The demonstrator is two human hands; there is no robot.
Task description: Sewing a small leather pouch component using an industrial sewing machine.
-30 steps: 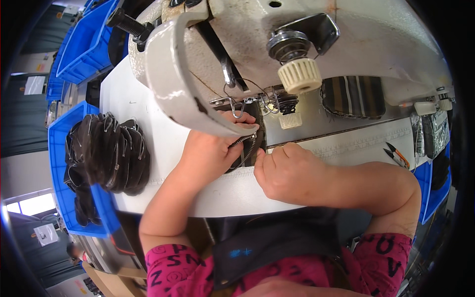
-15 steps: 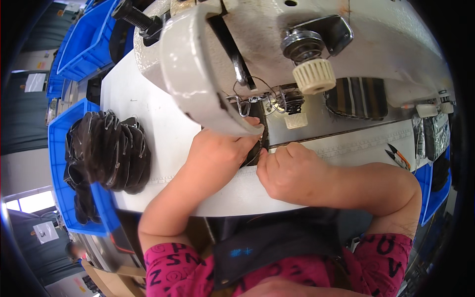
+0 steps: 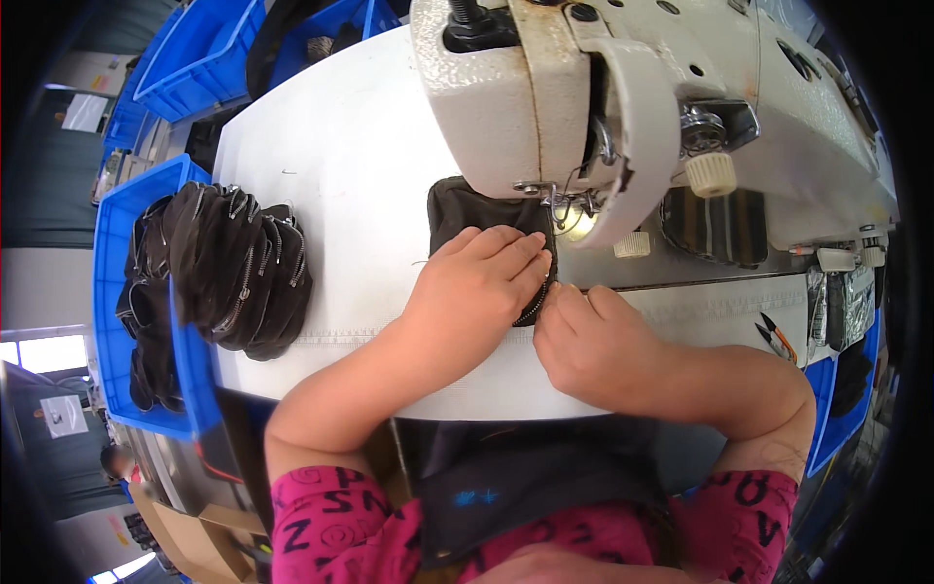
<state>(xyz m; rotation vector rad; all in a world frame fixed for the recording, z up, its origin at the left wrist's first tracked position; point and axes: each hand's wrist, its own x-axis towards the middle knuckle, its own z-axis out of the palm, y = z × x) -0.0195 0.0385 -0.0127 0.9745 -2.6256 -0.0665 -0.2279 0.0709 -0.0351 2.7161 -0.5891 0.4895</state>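
Note:
A dark brown fabric pouch (image 3: 467,209) with a zipper edge lies on the white table beneath the head of a sewing machine (image 3: 559,107). My left hand (image 3: 477,282) rests flat on the pouch, fingers stretched out side by side towards the needle area. Closed in a pinch, my right hand (image 3: 598,336) holds the pouch's near right edge, where a curved zipper (image 3: 531,313) shows. The machine's lit needle area is just beyond my fingertips, and its white guard partly hides it.
Left, a pile of dark zippered pouches (image 3: 238,273) overhangs a blue bin (image 3: 107,292). A striped fabric piece (image 3: 715,226) lies beyond the machine's metal plate. Orange-handled snips (image 3: 776,337) and clear-wrapped packets (image 3: 848,302) sit at the right.
The whole view has shifted, so the machine appears further right and more of the pouch shows. My left fingers, partly hidden behind the guard before, now lie visible across the fabric.

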